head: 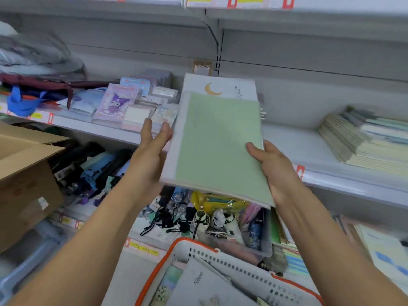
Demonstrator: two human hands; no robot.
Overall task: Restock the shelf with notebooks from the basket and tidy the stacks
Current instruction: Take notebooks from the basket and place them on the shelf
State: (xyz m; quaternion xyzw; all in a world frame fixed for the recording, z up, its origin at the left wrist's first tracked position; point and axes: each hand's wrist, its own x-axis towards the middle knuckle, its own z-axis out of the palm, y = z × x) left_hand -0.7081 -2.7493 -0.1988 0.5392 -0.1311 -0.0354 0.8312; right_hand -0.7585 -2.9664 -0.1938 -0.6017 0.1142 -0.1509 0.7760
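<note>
The green notebook (217, 149) points lengthwise at the shelf's (298, 149) bare stretch; right hand (277, 171) clamps its near-right edge, left hand (152, 146) seemingly flat against its left edge.

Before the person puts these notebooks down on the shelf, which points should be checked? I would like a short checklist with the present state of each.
1. Right hand grips the green notebook stack, thumb on top: ok.
2. Left hand steadies the stack's left edge, fingers straight: ok.
3. Stack edges aligned: not ok, the moon-cover notebook sticks out behind.
4. Free place on the shelf to the right: ok.
5. Neighbouring stack tidy: not ok, fanned.
6. Basket has more notebooks: ok.
</note>
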